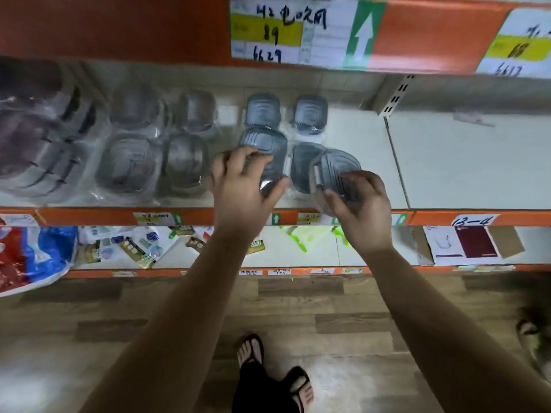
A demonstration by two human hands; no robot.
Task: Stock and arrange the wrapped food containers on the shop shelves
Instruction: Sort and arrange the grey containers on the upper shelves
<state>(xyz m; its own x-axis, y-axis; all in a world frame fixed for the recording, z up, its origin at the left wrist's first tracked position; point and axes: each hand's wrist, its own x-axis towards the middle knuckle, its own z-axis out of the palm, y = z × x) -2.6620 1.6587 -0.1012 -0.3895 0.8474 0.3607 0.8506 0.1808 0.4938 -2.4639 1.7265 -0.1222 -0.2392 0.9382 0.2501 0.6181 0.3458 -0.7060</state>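
Five small containers (310, 114) lie mid-shelf: rounded squares with grey ribbed lids under glossy clear wrap. The left grip (243, 186) curls round the left container (264, 143) at the front. The right grip (360, 204) pinches the right container (340, 165), which is tilted and overlaps the dark container (302, 165) beside it. Two more lie behind. Further left are four large containers (128, 165), blurred, in two rows. The shelf (447, 162) is smooth white board with an orange lip.
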